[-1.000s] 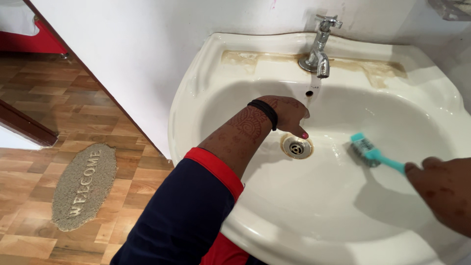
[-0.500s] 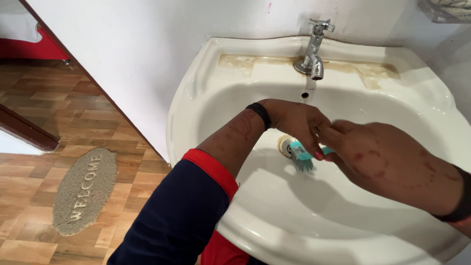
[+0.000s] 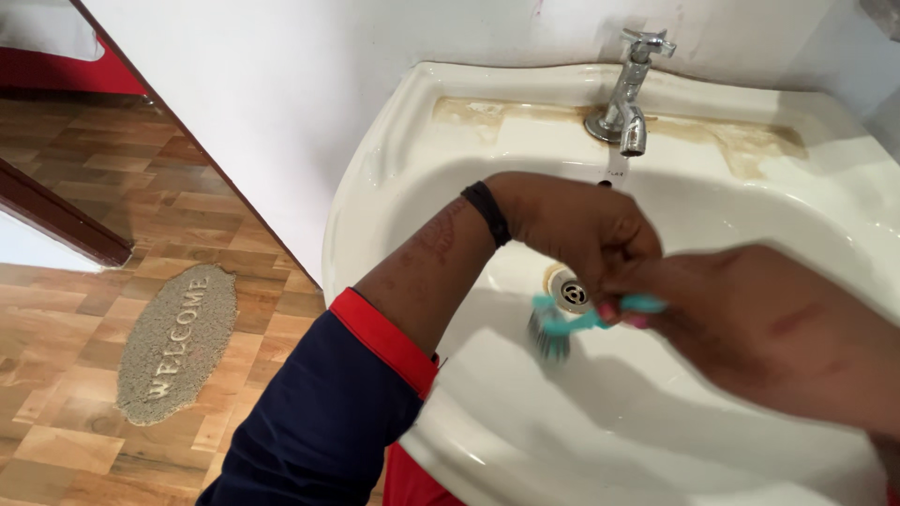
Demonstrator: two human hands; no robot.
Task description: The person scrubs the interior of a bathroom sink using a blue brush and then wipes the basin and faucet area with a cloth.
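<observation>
Sink (image 3: 394,141): cream basin, stained back ledge, tap (image 3: 630,94), drain (image 3: 570,292). Floor (image 3: 84,225): wood-pattern, oval doormat (image 3: 176,342).

the only thing bearing lettering is an oval, grey-beige, coarse-fibred doormat (image 3: 178,345) with raised pale letters running along its length. it lies flat on the brown wood-pattern plank floor (image 3: 66,440), in the lower left of the head view, tilted so its long axis runs from lower left to upper right. it sits well apart from the cream ceramic washbasin (image 3: 375,187), to the left of the white wall (image 3: 281,112) that carries the basin, and below a dark brown wooden door edge (image 3: 66,220). its border is a slightly darker grey than the middle. there are no packages, labels or screens in view.
</observation>
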